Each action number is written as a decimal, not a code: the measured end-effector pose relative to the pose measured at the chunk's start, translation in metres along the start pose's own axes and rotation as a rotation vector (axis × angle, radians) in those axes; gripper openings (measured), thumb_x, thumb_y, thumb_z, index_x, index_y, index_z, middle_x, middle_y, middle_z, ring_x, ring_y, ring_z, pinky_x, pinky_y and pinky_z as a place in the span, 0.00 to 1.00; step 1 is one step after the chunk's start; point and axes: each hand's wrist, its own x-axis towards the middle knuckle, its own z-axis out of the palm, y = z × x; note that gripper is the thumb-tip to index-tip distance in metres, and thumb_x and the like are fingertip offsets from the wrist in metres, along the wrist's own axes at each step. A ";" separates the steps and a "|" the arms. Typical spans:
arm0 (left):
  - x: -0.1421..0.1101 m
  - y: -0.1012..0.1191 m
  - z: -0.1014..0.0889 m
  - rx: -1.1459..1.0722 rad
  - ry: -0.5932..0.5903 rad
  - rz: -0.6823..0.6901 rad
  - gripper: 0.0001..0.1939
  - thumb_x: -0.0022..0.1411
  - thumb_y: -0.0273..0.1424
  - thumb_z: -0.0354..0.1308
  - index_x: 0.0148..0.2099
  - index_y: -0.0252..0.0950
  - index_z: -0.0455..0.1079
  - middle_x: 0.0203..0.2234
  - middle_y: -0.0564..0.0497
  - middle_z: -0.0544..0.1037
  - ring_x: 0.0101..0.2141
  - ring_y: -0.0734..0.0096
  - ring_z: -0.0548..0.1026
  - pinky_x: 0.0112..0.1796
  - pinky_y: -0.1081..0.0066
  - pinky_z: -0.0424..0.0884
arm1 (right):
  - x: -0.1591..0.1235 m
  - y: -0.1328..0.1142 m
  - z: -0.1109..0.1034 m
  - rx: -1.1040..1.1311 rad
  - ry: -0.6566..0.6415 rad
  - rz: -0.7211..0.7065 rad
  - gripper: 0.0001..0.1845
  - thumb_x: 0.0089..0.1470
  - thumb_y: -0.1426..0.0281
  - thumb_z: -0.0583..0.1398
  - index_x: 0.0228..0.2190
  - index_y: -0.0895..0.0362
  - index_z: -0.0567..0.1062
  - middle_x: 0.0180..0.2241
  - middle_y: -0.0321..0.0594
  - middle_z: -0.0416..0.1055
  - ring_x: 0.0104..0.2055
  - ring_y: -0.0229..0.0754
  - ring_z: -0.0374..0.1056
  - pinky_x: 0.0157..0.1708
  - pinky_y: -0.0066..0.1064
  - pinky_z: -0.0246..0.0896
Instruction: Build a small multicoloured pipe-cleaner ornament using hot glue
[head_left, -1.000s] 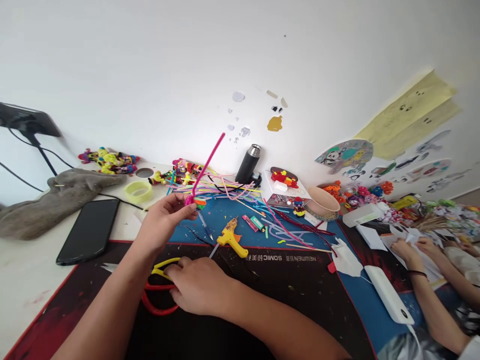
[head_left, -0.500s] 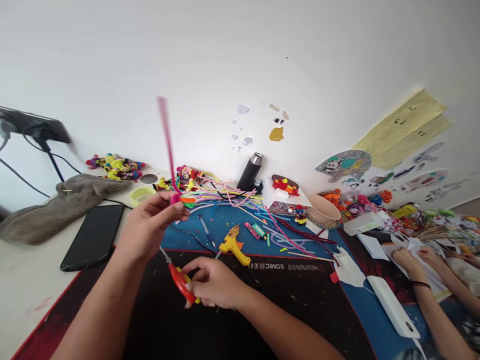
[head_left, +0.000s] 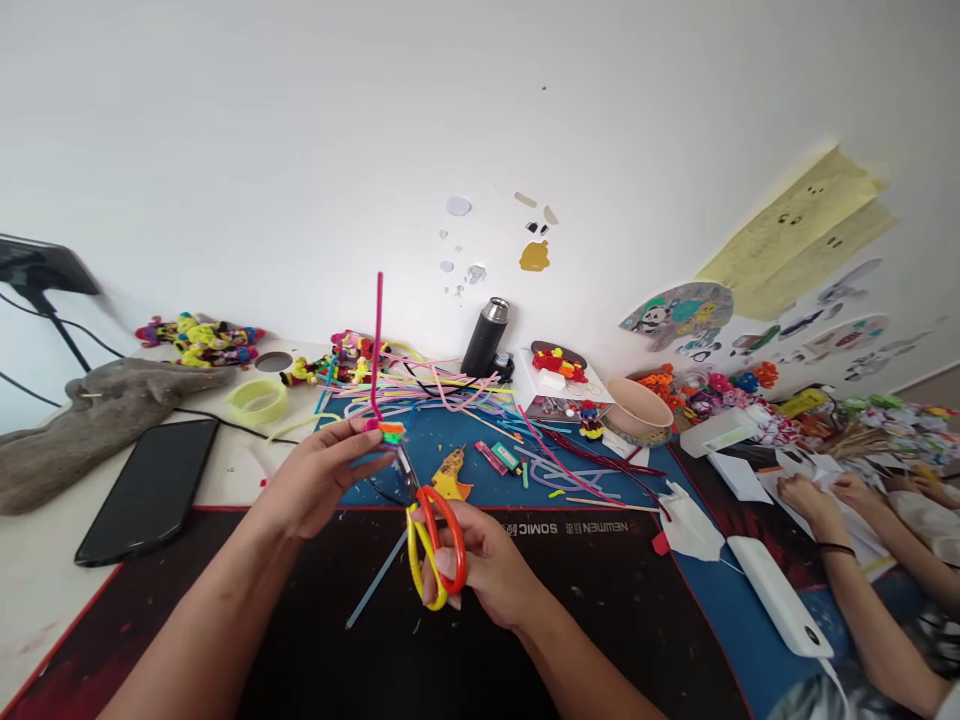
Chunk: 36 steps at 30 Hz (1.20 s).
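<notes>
My left hand [head_left: 319, 478] pinches a small orange and green pipe-cleaner piece [head_left: 388, 432], from which a long pink pipe cleaner [head_left: 377, 335] stands straight up. My right hand [head_left: 484, 568] grips scissors [head_left: 433, 535] by their red and yellow handles, fingers through the loops. The blades point up towards the piece in my left hand. Just behind the scissors, a yellow glue gun [head_left: 453, 474] lies on the blue part of the desk mat [head_left: 637, 590].
Several loose pipe cleaners [head_left: 442, 390] lie at the back, near a black bottle [head_left: 484, 338]. A phone [head_left: 146, 490], a grey cloth [head_left: 82, 430] and a tape roll [head_left: 257, 401] lie on the left. Another person's hands [head_left: 825, 498] work with paper on the right, by a white power bank [head_left: 776, 595].
My right hand picked the scissors up off the mat and raised them to the piece in my left hand. The pink pipe cleaner swung from leaning right to upright.
</notes>
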 end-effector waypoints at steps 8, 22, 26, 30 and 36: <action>-0.006 -0.016 0.009 -0.070 -0.124 -0.083 0.17 0.44 0.34 0.87 0.34 0.38 0.85 0.34 0.49 0.88 0.37 0.63 0.85 0.45 0.66 0.86 | 0.004 0.016 -0.011 0.146 0.076 -0.064 0.37 0.58 0.45 0.72 0.55 0.59 0.77 0.24 0.37 0.76 0.22 0.38 0.66 0.19 0.25 0.54; -0.006 -0.008 0.001 0.351 -0.060 0.141 0.21 0.48 0.44 0.80 0.39 0.38 0.80 0.35 0.46 0.85 0.35 0.58 0.81 0.37 0.64 0.75 | 0.028 0.005 0.015 0.069 -0.113 -0.078 0.43 0.59 0.37 0.68 0.57 0.59 0.76 0.25 0.37 0.78 0.22 0.43 0.75 0.26 0.30 0.67; -0.002 0.001 -0.008 0.702 0.148 0.339 0.19 0.56 0.49 0.70 0.40 0.41 0.77 0.37 0.46 0.87 0.39 0.52 0.82 0.43 0.60 0.74 | 0.019 -0.003 0.004 0.038 -0.070 -0.053 0.47 0.60 0.35 0.66 0.62 0.59 0.74 0.31 0.45 0.83 0.28 0.46 0.79 0.31 0.33 0.71; -0.008 0.008 -0.003 0.929 0.237 0.472 0.13 0.58 0.46 0.63 0.37 0.43 0.75 0.34 0.49 0.85 0.38 0.52 0.81 0.42 0.60 0.74 | 0.007 -0.002 -0.010 -0.033 -0.084 -0.006 0.54 0.58 0.32 0.65 0.68 0.57 0.70 0.38 0.52 0.85 0.34 0.50 0.83 0.39 0.40 0.75; -0.009 0.003 0.002 1.025 0.238 0.521 0.12 0.60 0.45 0.61 0.39 0.43 0.74 0.35 0.48 0.85 0.38 0.54 0.82 0.42 0.61 0.75 | -0.004 -0.009 -0.012 -0.120 -0.202 0.047 0.50 0.60 0.33 0.64 0.66 0.57 0.74 0.44 0.55 0.84 0.39 0.52 0.84 0.45 0.43 0.75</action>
